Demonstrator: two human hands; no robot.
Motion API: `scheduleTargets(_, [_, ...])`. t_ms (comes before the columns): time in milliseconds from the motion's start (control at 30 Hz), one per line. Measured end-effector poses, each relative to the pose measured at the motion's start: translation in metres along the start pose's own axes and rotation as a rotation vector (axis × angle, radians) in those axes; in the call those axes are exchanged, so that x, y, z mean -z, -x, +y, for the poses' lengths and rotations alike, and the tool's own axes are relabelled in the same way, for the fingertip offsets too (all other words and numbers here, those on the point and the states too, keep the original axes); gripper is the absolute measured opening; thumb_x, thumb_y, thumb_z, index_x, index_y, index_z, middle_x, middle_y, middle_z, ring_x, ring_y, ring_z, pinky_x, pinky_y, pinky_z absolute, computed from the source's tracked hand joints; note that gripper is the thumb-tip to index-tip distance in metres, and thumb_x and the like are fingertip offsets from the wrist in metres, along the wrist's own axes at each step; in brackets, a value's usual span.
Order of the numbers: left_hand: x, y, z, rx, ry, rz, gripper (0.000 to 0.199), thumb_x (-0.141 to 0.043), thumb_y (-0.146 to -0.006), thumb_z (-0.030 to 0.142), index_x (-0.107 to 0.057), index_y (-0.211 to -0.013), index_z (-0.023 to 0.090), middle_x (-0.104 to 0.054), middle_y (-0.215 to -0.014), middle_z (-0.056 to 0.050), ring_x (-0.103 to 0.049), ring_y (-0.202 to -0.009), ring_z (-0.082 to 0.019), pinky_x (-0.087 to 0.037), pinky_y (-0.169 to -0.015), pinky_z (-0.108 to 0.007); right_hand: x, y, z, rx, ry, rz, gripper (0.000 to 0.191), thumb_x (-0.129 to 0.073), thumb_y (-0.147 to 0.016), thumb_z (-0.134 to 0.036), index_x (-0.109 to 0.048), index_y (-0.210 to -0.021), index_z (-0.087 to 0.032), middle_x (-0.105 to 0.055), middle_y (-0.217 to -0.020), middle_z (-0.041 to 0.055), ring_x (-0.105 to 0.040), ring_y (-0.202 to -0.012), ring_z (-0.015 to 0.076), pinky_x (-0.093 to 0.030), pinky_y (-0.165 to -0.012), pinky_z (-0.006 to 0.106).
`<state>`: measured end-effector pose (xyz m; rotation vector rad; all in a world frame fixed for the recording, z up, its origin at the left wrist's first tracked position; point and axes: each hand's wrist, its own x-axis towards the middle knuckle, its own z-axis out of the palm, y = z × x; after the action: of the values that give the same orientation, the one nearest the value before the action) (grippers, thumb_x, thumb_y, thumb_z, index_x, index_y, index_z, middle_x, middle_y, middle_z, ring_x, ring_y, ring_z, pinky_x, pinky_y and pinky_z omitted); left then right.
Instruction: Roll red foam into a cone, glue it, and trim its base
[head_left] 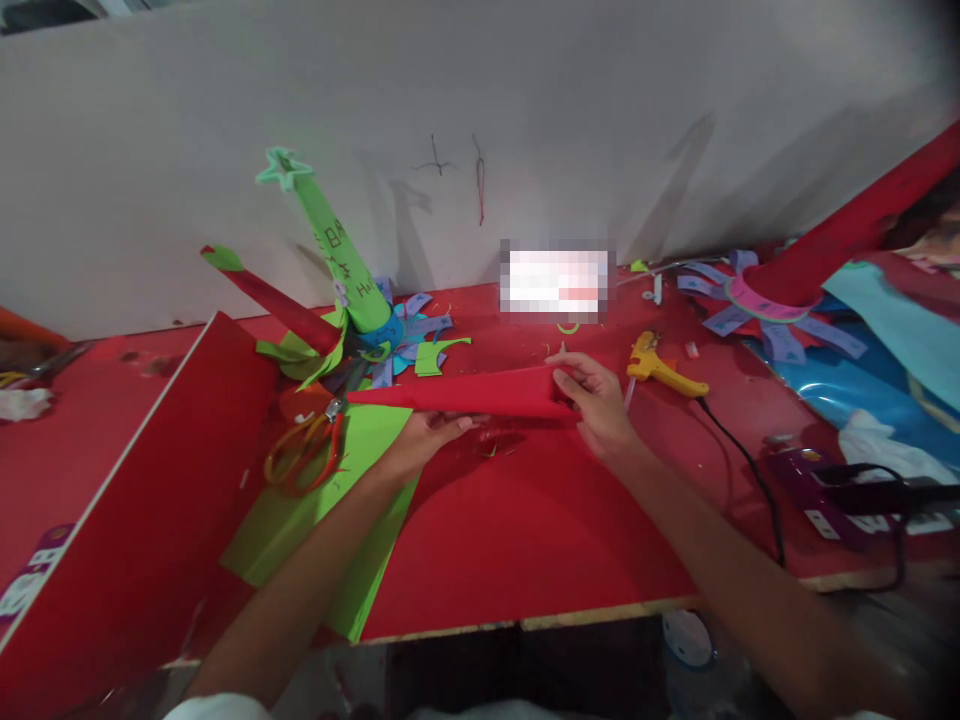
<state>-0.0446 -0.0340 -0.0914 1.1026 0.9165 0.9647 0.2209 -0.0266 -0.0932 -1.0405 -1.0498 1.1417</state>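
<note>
A red paper cone (472, 392) lies nearly level above the tabletop, its narrow tip to the left and its wide end to the right. My right hand (596, 395) grips the wide end, thumb near the opening and fingers along the rim. Under the middle of the cone, my left hand (435, 440) holds it from below; its fingers are partly hidden behind the paper. Orange-handled scissors (307, 450) rest on green paper sheets (375, 510) beside my left forearm. A yellow glue gun (664, 368) lies to the right of my right hand.
Behind stand a green cone (341, 250) with a star on top and a thinner red cone (277, 305). A red divider (157, 480) rises at left. At right are another large red cone (847, 240), blue film (817, 385) and a purple box (806, 490). A wall closes the back.
</note>
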Motion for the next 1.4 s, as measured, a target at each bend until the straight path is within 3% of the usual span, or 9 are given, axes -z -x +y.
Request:
scheduleTargets(233, [-0.009, 0.012, 0.008, -0.108, -0.425, -0.267, 0.027, -0.075, -0.091, 0.042, -0.081, -0.107, 0.021, -0.083, -0.104, -0.010, -0.078, -0.094, -0.025, -0.060, -0.090, -0.038, 0.004, -0.003, -0.002, 0.085, 0.040, 0.024, 0.021, -0.077, -0.087, -0.043, -0.074, -0.104, -0.030, -0.076, -0.100, 0.0019, -0.068, -0.085, 0.0185, -0.055, -0.076, 0.032])
scheduleTargets(367, [-0.012, 0.021, 0.024, -0.299, -0.624, -0.243, 0.020, -0.069, -0.096, 0.037, -0.081, -0.103, 0.024, -0.083, -0.097, -0.007, -0.078, -0.091, -0.024, -0.059, -0.088, -0.035, 0.004, 0.001, -0.007, 0.267, 0.251, 0.007, 0.016, -0.072, -0.093, -0.042, -0.077, -0.099, -0.029, -0.078, -0.103, 0.0044, -0.071, -0.097, 0.0215, -0.056, -0.089, 0.037])
scheduleTargets(467, [-0.012, 0.020, 0.053, -0.422, -0.702, -0.109, 0.022, -0.072, -0.094, 0.036, -0.079, -0.112, 0.026, -0.081, -0.113, -0.007, -0.074, -0.111, -0.028, -0.053, -0.104, -0.042, 0.003, 0.006, -0.012, 0.340, 0.372, -0.056, 0.020, -0.066, -0.098, -0.044, -0.079, -0.099, -0.030, -0.079, -0.103, 0.0051, -0.072, -0.100, 0.0235, -0.057, -0.094, 0.042])
scheduleTargets(600, [-0.008, -0.004, 0.083, -0.393, -0.819, -0.221, 0.072, -0.091, -0.074, 0.034, -0.065, -0.141, 0.035, -0.060, -0.153, -0.006, -0.050, -0.146, -0.036, -0.030, -0.126, -0.050, 0.000, 0.011, -0.016, 0.408, 0.423, -0.149, 0.022, -0.061, -0.100, -0.045, -0.081, -0.100, -0.034, -0.080, -0.099, 0.0033, -0.072, -0.095, 0.0235, -0.056, -0.096, 0.044])
scheduleTargets(700, [-0.005, -0.031, 0.082, -0.348, -0.828, -0.333, 0.092, -0.098, -0.060, 0.025, -0.062, -0.145, 0.032, -0.068, -0.142, -0.009, -0.052, -0.144, -0.040, -0.014, -0.130, -0.056, -0.002, 0.012, -0.017, 0.425, 0.442, -0.185, 0.023, -0.059, -0.102, -0.044, -0.081, -0.099, -0.036, -0.080, -0.093, 0.0020, -0.071, -0.087, 0.0226, -0.057, -0.095, 0.045])
scheduleTargets(867, [-0.004, -0.059, 0.067, -0.329, -0.806, -0.433, 0.079, -0.089, -0.064, 0.016, -0.067, -0.139, 0.029, -0.071, -0.136, -0.011, -0.062, -0.130, -0.041, -0.034, -0.121, -0.053, -0.002, 0.013, -0.018, 0.408, 0.449, -0.148, 0.026, -0.059, -0.101, -0.049, -0.080, -0.103, -0.034, -0.080, -0.101, 0.0040, -0.072, -0.097, 0.0239, -0.056, -0.098, 0.045])
scheduleTargets(1033, [-0.004, -0.059, 0.075, -0.257, -0.727, -0.371, 0.071, -0.089, -0.061, 0.014, -0.073, -0.129, 0.029, -0.071, -0.135, -0.008, -0.064, -0.127, -0.039, -0.043, -0.114, -0.047, 0.003, 0.011, -0.019, 0.375, 0.350, -0.024, 0.029, -0.059, -0.101, -0.051, -0.074, -0.119, -0.033, -0.076, -0.120, 0.0055, -0.070, -0.112, 0.0242, -0.055, -0.101, 0.042])
scheduleTargets(1233, [-0.003, -0.061, 0.083, -0.242, -0.730, -0.210, 0.082, -0.094, -0.062, 0.023, -0.067, -0.139, 0.025, -0.071, -0.129, -0.010, -0.063, -0.126, -0.038, -0.040, -0.116, -0.049, 0.008, 0.000, -0.021, 0.377, 0.347, 0.150, 0.029, -0.060, -0.100, -0.055, -0.075, -0.105, -0.030, -0.075, -0.107, 0.0058, -0.070, -0.101, 0.0238, -0.056, -0.090, 0.039])
scheduleTargets(1400, [0.005, -0.068, 0.075, -0.269, -0.490, -0.098, 0.075, -0.092, -0.063, 0.016, -0.069, -0.133, 0.026, -0.071, -0.113, -0.008, -0.064, -0.108, -0.029, -0.044, -0.109, -0.046, 0.007, 0.000, -0.026, 0.363, 0.313, 0.163, 0.027, -0.061, -0.100, -0.054, -0.073, -0.103, -0.030, -0.074, -0.093, 0.0043, -0.069, -0.086, 0.0211, -0.055, -0.081, 0.037])
